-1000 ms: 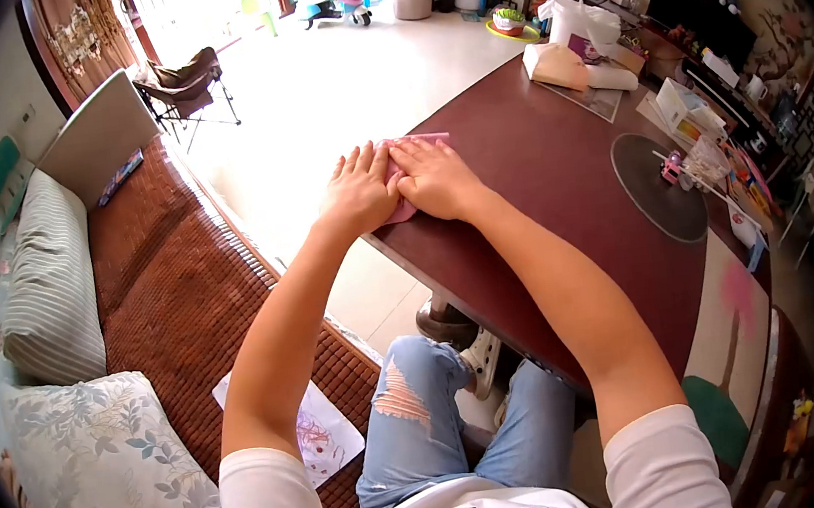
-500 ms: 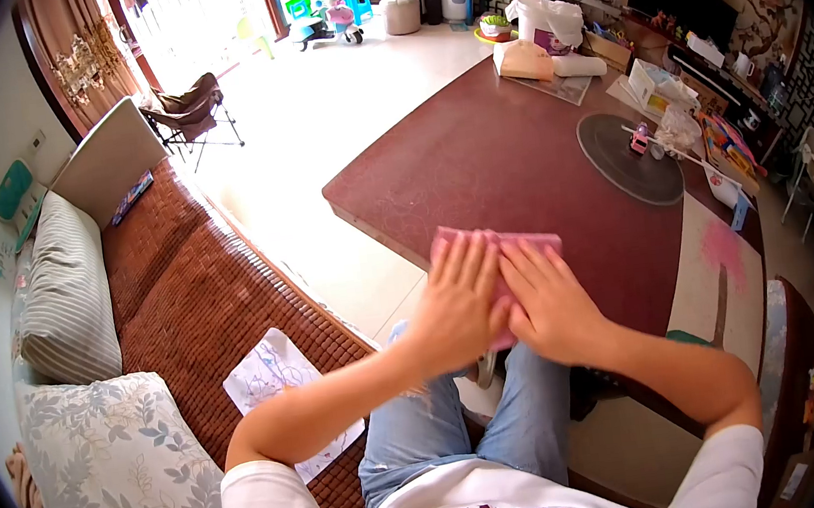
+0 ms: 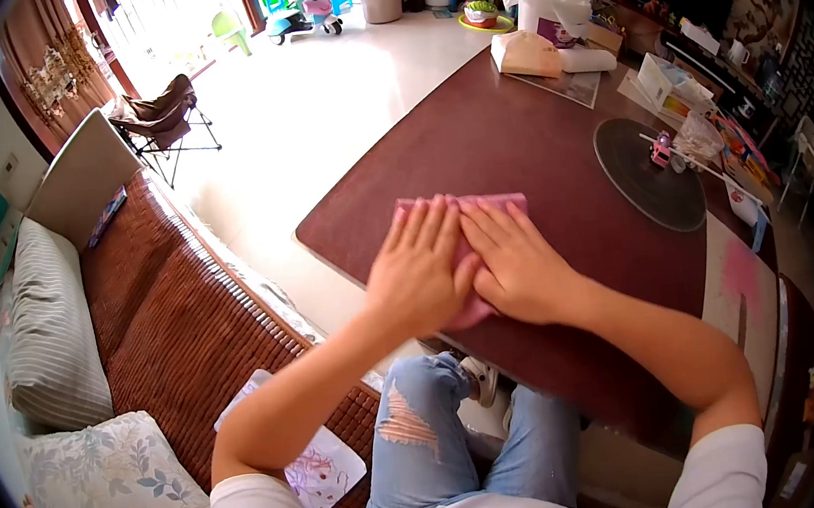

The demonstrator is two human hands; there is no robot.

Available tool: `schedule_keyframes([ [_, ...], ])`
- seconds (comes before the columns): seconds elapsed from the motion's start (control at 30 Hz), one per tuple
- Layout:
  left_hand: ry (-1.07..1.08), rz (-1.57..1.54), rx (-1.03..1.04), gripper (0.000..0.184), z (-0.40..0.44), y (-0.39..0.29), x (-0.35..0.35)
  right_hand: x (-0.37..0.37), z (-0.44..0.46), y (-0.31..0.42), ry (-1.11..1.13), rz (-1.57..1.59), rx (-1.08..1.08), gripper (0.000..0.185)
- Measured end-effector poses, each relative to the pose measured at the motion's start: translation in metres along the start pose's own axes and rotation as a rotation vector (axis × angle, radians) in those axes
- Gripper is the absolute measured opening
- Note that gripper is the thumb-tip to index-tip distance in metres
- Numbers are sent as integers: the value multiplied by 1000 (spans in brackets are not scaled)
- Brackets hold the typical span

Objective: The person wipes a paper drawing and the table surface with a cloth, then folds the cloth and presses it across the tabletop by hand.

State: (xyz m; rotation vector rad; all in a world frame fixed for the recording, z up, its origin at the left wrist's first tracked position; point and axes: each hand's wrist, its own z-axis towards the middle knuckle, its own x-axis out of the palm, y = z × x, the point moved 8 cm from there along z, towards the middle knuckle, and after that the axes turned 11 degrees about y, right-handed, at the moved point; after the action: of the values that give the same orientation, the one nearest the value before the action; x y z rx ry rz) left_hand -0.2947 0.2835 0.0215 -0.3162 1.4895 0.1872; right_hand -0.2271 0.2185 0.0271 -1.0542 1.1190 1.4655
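Observation:
A folded pink cloth (image 3: pixel 472 315) lies on the dark red tabletop (image 3: pixel 474 136), near the edge closest to me. Pressed flat on it from the left is my left hand (image 3: pixel 421 270), fingers stretched forward. My right hand (image 3: pixel 519 266) rests on the same cloth beside it, also flat and open, and the two thumbs meet or nearly meet in the middle. Most of the cloth is covered by my palms; its far strip and near corner show.
A dark round turntable (image 3: pixel 633 193) stands to the right with a small pink toy (image 3: pixel 660 150) on it. Tissues (image 3: pixel 527 55) and a white plastic bag (image 3: pixel 550 12) sit at the far end. Left is a sofa (image 3: pixel 181 300) with pillows and a drawn-on sheet (image 3: pixel 327 474).
Both hands and the cloth have moved forward and left over the tabletop, staying flat together. The view has shifted slightly, with more of my knees showing.

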Motion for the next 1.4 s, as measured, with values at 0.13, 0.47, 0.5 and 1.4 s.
schedule_keyframes([
  [0.13, -91, 17, -48, 65, 67, 72, 5, 22, 88, -56, 41, 4, 67, 60],
  [0.47, 115, -146, -258, 61, 150, 141, 11, 35, 172, -126, 178, 14, 349, 58],
  [0.5, 105, -112, -300, 61, 148, 141, 11, 32, 169, -123, 194, 20, 381, 58],
  [1.4, 2, -102, 440, 62, -46, -134, -2, -41, -153, 44, 66, -111, 186, 60],
])
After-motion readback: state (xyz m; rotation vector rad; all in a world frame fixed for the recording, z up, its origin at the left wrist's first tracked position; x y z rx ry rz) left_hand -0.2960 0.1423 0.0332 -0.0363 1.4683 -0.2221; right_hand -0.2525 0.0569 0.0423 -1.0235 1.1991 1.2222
